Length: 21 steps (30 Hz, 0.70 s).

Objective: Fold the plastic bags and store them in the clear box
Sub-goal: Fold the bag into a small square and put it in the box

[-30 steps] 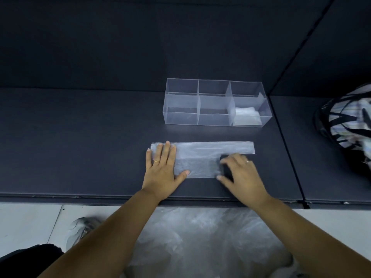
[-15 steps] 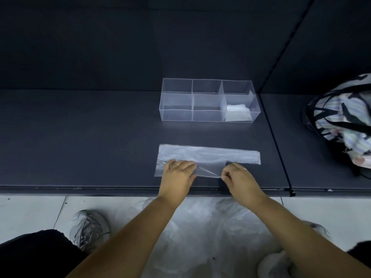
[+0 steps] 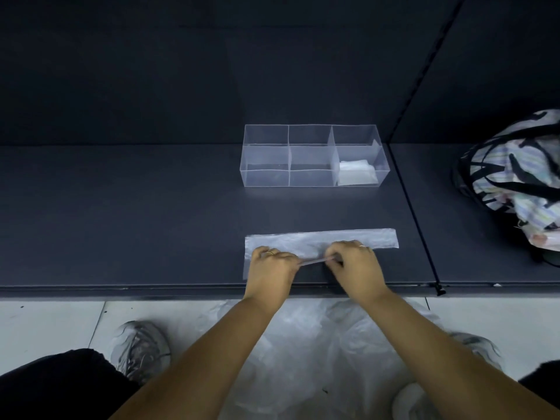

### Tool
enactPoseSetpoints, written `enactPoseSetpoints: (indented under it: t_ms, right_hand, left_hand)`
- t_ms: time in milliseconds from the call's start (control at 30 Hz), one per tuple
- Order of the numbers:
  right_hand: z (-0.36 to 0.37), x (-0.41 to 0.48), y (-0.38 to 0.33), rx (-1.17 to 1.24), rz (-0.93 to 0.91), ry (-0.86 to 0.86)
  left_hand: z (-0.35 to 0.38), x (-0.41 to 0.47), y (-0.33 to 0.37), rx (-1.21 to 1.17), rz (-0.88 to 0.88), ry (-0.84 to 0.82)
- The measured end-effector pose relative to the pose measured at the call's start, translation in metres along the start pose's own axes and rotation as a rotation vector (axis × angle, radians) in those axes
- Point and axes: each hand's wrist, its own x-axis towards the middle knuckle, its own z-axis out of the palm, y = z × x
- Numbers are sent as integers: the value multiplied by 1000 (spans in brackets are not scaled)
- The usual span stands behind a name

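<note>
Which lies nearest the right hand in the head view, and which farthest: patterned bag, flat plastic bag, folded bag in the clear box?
1. Flat plastic bag, pinched by the right hand itself.
2. Folded bag, behind it in the clear box's right compartment.
3. Patterned bag, far right.

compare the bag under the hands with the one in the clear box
The table bag is a long, flat, see-through strip; the boxed bag is a small, whiter packet. The left hand and right hand pinch the table bag's near edge on the dark table; the boxed bag sits untouched in the clear box's right-end compartment. Both are plastic.
</note>
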Motion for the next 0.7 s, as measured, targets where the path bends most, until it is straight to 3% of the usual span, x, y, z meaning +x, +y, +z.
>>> enactPoseSetpoints:
  t_ms: [67, 167, 267, 400, 533, 567, 633, 700]
  right_hand:
    - [-8, 9, 13, 182, 139, -52]
    - [-16, 18, 24, 435, 300, -79]
    - [-12, 24, 27, 607, 433, -45]
    - [-5, 33, 25, 554, 500, 10]
    - [-2, 41, 23, 462, 548, 15]
    - [-1, 42, 23, 431, 547, 12]
    - [1, 43, 24, 412, 554, 20]
    - [2, 43, 24, 418, 557, 38]
  left_hand:
    - [-3, 2, -16, -179, -73, -16]
    - [-11, 7, -43, -602, -397, -7]
    - [-11, 12, -67, -860, -643, -29]
    - [-8, 17, -79, -866, -769, 7]
    - [-9, 15, -68, -587, -850, 100]
    - [-9, 13, -61, -445, -826, 201]
    - [-6, 11, -39, -243, -613, 377]
    - [4, 11, -17, -161, -257, 344]
